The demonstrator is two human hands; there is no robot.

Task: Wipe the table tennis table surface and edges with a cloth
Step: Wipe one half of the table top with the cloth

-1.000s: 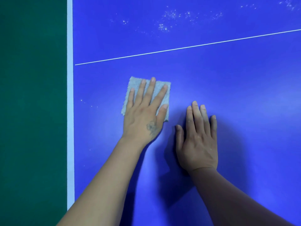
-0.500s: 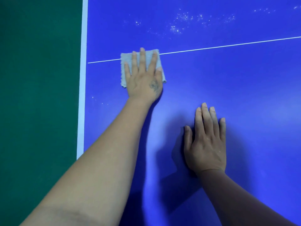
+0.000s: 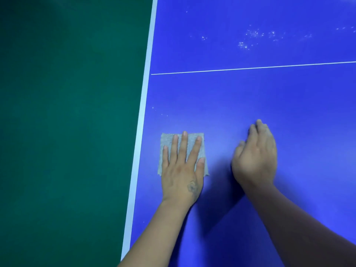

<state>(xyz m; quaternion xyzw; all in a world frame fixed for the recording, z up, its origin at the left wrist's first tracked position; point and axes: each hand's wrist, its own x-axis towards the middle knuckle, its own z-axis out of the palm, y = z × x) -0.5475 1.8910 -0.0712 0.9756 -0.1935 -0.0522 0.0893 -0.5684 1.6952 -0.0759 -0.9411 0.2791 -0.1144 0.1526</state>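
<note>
Grey fuzzy square cloth (image 3: 183, 151) lies flat on blue table (image 3: 250, 97) under left hand (image 3: 182, 170), fingers straight and spread, just beside white edge stripe (image 3: 142, 120) bordering green floor (image 3: 67, 112); right hand (image 3: 255, 157) rests nearby, fingers loosely curled, holding nothing; white specks (image 3: 252, 37) beyond thin line (image 3: 250, 68).

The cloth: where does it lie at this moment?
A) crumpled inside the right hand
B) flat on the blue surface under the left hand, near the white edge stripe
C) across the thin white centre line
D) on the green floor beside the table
B: the cloth lies flat on the blue table under the straight fingers of the left hand, beside the white edge stripe and well short of the centre line.
</note>
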